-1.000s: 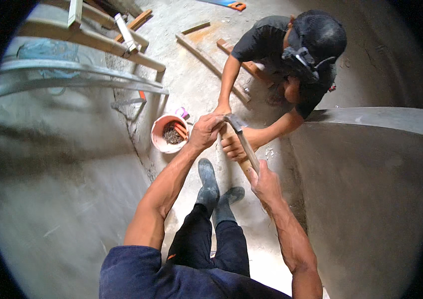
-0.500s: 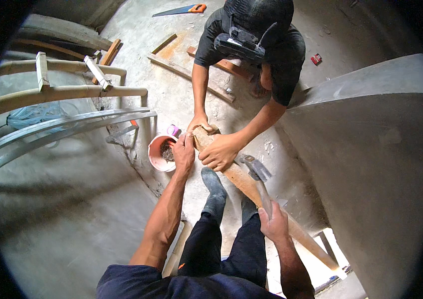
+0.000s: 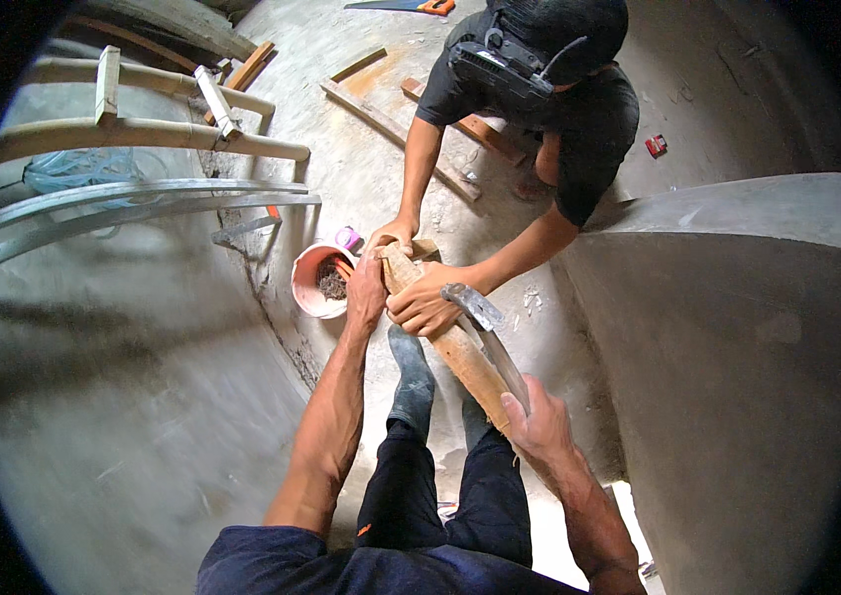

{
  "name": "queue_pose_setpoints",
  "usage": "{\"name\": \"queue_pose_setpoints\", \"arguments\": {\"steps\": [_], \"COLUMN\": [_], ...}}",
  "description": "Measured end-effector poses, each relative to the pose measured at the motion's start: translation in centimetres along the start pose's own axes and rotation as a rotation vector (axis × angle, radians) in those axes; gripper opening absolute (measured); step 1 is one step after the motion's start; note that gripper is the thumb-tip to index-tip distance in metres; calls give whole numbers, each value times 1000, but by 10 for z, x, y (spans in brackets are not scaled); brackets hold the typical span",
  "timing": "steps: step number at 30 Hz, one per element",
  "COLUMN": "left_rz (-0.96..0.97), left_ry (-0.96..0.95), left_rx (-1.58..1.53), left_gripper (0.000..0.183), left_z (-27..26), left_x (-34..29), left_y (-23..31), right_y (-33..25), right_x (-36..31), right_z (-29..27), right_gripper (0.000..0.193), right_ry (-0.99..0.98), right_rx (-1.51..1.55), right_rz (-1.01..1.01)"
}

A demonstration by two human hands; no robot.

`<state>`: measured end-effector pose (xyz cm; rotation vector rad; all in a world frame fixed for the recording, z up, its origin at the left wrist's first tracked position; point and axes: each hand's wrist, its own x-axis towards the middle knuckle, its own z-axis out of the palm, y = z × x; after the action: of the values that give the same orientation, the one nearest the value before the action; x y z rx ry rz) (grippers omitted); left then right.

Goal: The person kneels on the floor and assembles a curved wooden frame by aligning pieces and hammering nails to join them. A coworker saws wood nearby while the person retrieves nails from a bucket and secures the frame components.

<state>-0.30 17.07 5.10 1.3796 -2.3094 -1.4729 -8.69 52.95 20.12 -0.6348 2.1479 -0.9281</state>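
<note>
A long pale piece of wood [image 3: 468, 365] slants across from the middle of the view toward my right arm. My left hand [image 3: 369, 286] is closed at its far end, against the left edge; the fingertips are partly hidden. In my right hand [image 3: 540, 424] is a hammer [image 3: 505, 359], gripped by its handle, with its metal head raised over the wood's right side. A person crouching opposite has both hands on the same wood: one hand [image 3: 424, 301] lies across it close to the hammer head, the other [image 3: 398, 234] is at the far end, beside a small wood block [image 3: 424, 250].
A pink bucket [image 3: 303, 288] with dark small bits stands left of my hand, a purple roll [image 3: 348, 238] behind it. Timber strips [image 3: 371, 114] and a handsaw [image 3: 401, 6] lie on the floor. Bamboo rails [image 3: 163, 136] fill the left; a grey curved wall [image 3: 718, 317] rises at right.
My right hand and the hammer have moved up and left, the head now nearer the other person's hand. The wood's near end has passed behind my right forearm. The whole view has shifted slightly.
</note>
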Motion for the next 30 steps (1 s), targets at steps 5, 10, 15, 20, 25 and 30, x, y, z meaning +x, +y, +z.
{"name": "queue_pose_setpoints", "arguments": {"steps": [5,10,15,20,25,30], "left_rz": [-124,-113,-53,-80,-142,-259], "left_ry": [-71,52,222,358,416,398], "left_rx": [-716,-889,-855,-992,-773,-670], "left_gripper": [52,50,56,55,62,68], "left_z": [16,38,52,63,60,56], "left_x": [3,-6,-2,-2,-3,2], "left_y": [-17,-17,-8,5,-1,-3], "right_y": [-6,-12,-38,-70,-68,-81], "right_x": [10,39,74,93,102,123], "right_z": [2,11,12,7,15,11], "right_gripper": [44,44,38,41,31,32], "right_ry": [-30,-45,15,135,4,-97], "right_rx": [-16,-81,-98,-65,-83,-435], "right_rz": [16,-96,-388,-706,-650,-170]}}
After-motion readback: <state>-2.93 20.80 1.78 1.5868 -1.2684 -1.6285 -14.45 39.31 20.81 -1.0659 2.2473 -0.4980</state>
